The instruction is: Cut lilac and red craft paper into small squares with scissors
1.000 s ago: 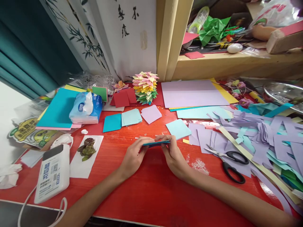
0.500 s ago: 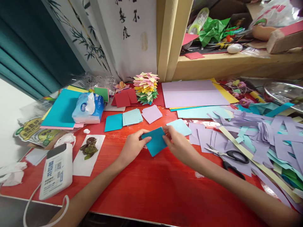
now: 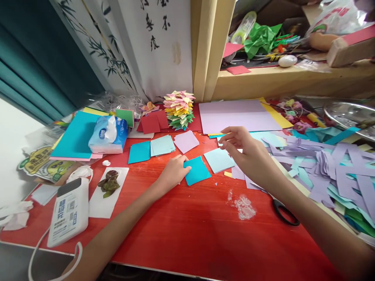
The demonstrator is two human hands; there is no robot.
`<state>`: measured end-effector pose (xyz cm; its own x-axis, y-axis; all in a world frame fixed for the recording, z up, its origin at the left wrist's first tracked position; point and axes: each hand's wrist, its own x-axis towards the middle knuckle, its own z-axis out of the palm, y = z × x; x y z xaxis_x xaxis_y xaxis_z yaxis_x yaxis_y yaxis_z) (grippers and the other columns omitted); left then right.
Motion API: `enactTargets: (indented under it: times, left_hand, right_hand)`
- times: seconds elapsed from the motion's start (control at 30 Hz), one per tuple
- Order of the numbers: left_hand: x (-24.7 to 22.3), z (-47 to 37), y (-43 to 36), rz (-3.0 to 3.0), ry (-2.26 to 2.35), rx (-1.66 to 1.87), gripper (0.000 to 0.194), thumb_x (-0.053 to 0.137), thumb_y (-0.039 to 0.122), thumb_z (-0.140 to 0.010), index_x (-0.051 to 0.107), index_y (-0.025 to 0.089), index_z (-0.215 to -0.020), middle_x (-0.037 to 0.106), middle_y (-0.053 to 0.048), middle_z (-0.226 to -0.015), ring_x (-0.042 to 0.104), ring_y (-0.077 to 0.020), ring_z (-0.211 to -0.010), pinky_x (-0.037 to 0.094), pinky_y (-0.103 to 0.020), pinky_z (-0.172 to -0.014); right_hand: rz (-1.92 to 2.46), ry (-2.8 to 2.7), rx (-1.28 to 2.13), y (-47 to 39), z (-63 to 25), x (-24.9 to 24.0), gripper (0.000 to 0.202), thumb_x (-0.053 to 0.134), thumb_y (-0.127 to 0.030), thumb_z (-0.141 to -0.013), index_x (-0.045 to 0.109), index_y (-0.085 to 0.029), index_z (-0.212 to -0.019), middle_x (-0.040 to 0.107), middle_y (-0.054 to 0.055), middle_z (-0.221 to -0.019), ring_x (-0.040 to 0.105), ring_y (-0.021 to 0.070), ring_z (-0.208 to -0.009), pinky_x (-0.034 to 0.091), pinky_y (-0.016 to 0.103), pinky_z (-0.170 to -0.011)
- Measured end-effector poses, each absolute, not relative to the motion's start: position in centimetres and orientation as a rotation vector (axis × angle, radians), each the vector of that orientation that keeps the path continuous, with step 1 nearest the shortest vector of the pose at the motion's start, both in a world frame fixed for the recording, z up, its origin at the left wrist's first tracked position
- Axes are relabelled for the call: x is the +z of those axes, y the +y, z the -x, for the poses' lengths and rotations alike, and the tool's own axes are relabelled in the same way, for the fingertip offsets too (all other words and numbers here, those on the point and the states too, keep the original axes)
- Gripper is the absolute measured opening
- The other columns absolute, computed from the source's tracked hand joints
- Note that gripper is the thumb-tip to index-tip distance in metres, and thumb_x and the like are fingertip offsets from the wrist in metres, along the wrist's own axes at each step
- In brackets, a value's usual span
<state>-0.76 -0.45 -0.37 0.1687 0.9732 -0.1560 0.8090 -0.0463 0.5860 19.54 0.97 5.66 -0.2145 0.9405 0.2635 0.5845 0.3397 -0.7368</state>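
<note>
My left hand pinches the left edge of a teal paper square in the middle of the red table. My right hand is raised with its fingers apart, above the right end of a light blue square stack, and nothing shows between the fingers. Beyond my left hand lie a teal square, a pale green-blue stack and a lilac square. Under my right forearm are the scissors, mostly hidden.
A folded-paper tower stands at the back, beside a large lilac sheet. Paper strips pile up on the right. A tissue pack, a white device and peels on a napkin are at left.
My right hand has let go of the teal square and moved up and right, opening. The square has shifted slightly right, still in my left hand. The view has moved slightly.
</note>
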Motion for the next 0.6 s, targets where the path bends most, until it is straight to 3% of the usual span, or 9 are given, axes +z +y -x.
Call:
enactTargets:
  times: [0.23,0.4,0.6]
  left_hand:
    - [1.0,1.4,0.6,-2.051,1.879,0.373,0.031,0.049,0.031,-0.076,0.049,0.021,-0.106,0.049,-0.005,-0.107,0.056,-0.0178,-0.081,0.044,-0.028,-0.064]
    - [2.3,4.3,3.5,-2.355,1.682,0.526,0.019,0.041,0.026,-0.083,0.055,0.019,-0.093,0.057,-0.004,-0.099,0.051,-0.0191,-0.099,0.038,-0.031,-0.087]
    - [0.0,3.9,5.3,-2.437,1.684,0.321,0.039,0.049,0.04,-0.08,0.051,0.018,-0.111,0.055,-0.008,-0.117,0.05,-0.0234,-0.105,0.04,-0.034,-0.087]
  right_hand:
    - [1.381,-2.018,0.466,0.7,-19.6,5.8,0.025,0.044,-0.022,-0.085,0.045,-0.019,-0.109,0.059,0.008,-0.103,0.059,0.0191,-0.085,0.047,0.034,-0.067]
    - [1.376,-2.116,0.374,1.0,-19.8,5.4,0.019,0.04,-0.025,-0.087,0.052,-0.02,-0.1,0.058,0.009,-0.103,0.059,0.0203,-0.082,0.045,0.034,-0.065]
    - [1.456,-2.286,0.359,1.3,-19.6,4.7,0.022,0.037,-0.024,-0.088,0.058,-0.02,-0.089,0.062,0.005,-0.096,0.057,0.0157,-0.068,0.041,0.031,-0.061]
